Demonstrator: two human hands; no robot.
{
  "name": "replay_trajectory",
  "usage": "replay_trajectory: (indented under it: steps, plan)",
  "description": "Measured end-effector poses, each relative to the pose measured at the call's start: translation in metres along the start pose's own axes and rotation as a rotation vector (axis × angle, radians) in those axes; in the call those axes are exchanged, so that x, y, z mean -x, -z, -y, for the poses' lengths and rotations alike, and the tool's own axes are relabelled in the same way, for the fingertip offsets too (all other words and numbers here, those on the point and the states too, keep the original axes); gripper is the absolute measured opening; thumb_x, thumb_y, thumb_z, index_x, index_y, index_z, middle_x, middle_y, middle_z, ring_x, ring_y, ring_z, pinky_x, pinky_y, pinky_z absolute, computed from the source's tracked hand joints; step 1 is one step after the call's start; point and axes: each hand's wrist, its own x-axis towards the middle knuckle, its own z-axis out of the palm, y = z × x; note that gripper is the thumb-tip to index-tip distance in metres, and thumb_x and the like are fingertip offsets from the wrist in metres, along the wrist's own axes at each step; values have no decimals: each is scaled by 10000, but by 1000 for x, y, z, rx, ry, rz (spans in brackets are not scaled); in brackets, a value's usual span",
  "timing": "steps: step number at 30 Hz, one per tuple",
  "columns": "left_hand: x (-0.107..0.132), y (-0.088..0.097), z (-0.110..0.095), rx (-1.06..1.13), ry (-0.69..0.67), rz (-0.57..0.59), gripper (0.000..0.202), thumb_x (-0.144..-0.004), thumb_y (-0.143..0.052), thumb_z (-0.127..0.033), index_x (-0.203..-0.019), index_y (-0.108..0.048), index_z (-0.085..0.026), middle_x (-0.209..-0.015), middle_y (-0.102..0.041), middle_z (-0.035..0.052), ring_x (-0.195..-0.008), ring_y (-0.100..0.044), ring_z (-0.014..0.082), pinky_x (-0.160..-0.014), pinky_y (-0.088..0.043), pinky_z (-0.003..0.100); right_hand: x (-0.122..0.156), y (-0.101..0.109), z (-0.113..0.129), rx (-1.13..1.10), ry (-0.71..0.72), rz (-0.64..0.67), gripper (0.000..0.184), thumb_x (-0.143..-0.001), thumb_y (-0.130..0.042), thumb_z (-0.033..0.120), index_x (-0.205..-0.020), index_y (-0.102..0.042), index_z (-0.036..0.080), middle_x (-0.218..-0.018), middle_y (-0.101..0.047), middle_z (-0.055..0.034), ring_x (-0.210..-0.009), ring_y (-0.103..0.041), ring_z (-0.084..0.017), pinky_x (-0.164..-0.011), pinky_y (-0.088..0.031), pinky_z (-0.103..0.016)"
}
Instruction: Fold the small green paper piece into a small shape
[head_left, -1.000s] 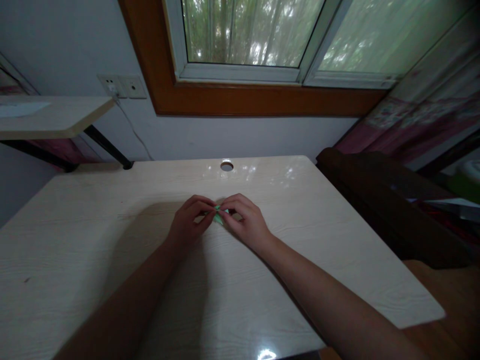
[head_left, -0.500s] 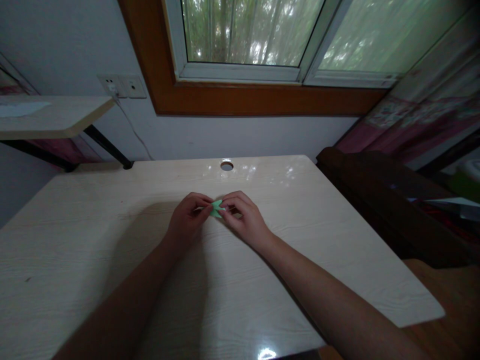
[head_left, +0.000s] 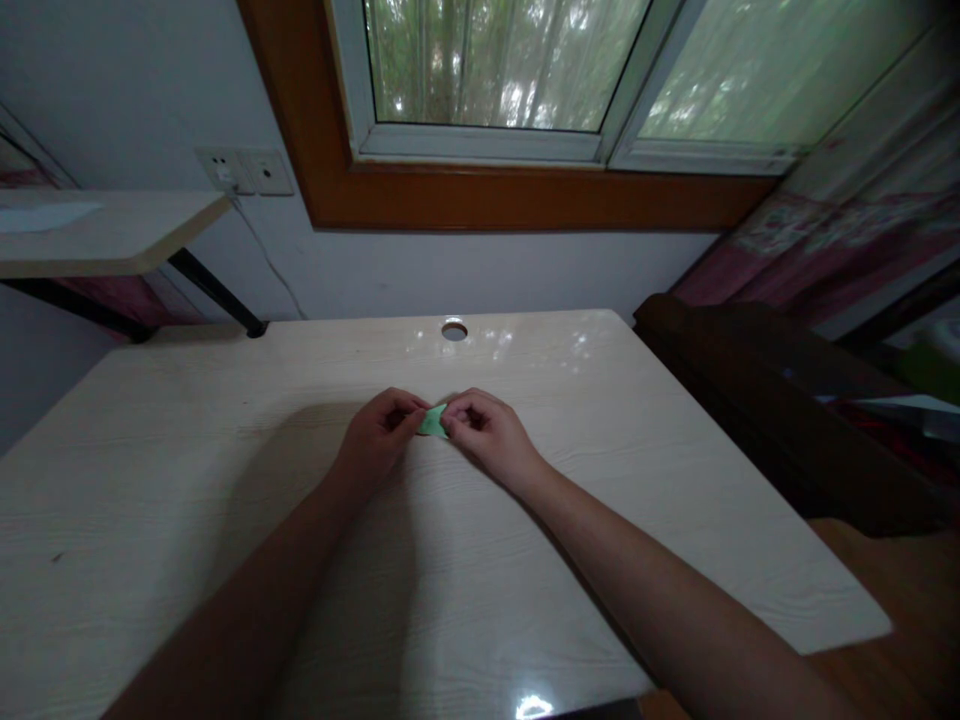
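Left hand [head_left: 379, 437] and right hand [head_left: 489, 437] both pinching green folded paper [head_left: 433, 420] over worktop [head_left: 225, 480]; risks tearing if pulled apart unevenly.

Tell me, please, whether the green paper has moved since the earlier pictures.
No: the green paper, pinched by left hand and right hand, lies as far from the cable hole as before.

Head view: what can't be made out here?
- green paper: shape and folds; small, dim, mostly covered by the fingers of the left hand and right hand pinching it.
- Palms: turned down toward the desk.
- white sheet on the side shelf: cut off by the left edge.
- pale items at the far right: blurred, cut by the edge.
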Motion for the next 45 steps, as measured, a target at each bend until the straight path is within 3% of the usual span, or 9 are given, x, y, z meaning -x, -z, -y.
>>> replay_trajectory:
  steps: [7, 15, 20, 25, 32, 40, 45]
  plan:
    - [0, 1, 0, -28, -33, 30, 134, -882, -660, -303, -828, -657, -180, -947, -709, 64, -841, -666, 164, -744, -546, 290, -1, 1, 5, -22, 33, 15, 70, -852, -699, 251, -845, -699, 182, -859, -623, -32, -740, -592, -125, -625, -483, -234]
    - [0, 1, 0, 1, -6, -29, 139, -880, -661, -313, -832, -647, -183, -973, -698, 59, -869, -671, 169, -777, -573, 316, -3, 3, 3, -20, 2, -29, 19, -803, -695, 197, -792, -701, 182, -868, -633, -35, -754, -597, -133, -656, -497, -255]
    - [-1, 0, -1, 61, 63, -39, 174, -872, -656, -337, -817, -626, -175, -994, -688, 56, -883, -664, 168, -796, -569, 317, -3, 2, -2, -124, -116, -25, 50, -780, -684, 225, -800, -697, 181, -870, -674, -39, -783, -623, -149, -719, -506, -282]
    - [-1, 1, -5, 47, 116, -19, 141, -854, -662, -309, -843, -617, -176, -1006, -707, 53, -891, -659, 162, -810, -529, 293, -3, -1, -7, -337, -278, -10, 158, -771, -709, 319, -828, -660, 181, -767, -679, -15, -694, -613, -138, -676, -485, -272]
    - [0, 0, 0, -29, 189, 41, 178, -813, -710, -323, -895, -632, -186, -825, -673, 3, -756, -649, 148, -731, -513, 276, 0, -2, -7, -279, -207, -9, 117, -779, -702, 274, -845, -665, 185, -744, -660, 2, -667, -584, -121, -641, -457, -253]
    - [0, -1, -3, 88, 215, 87, 329, -756, -761, -335, -1013, -608, -199, -841, -674, 1, -786, -656, 152, -747, -527, 282, -1, 0, -2, -385, -212, -58, 150, -758, -750, 285, -834, -662, 190, -752, -673, 2, -675, -598, -121, -665, -483, -268]
    - [1, 1, -10, -20, 288, 158, 228, -790, -721, -376, -863, -647, -172, -768, -664, -3, -700, -614, 138, -678, -475, 255, -1, 0, 0, -426, -208, -38, 161, -753, -767, 289, -845, -670, 199, -777, -693, -2, -707, -624, -131, -699, -508, -288]
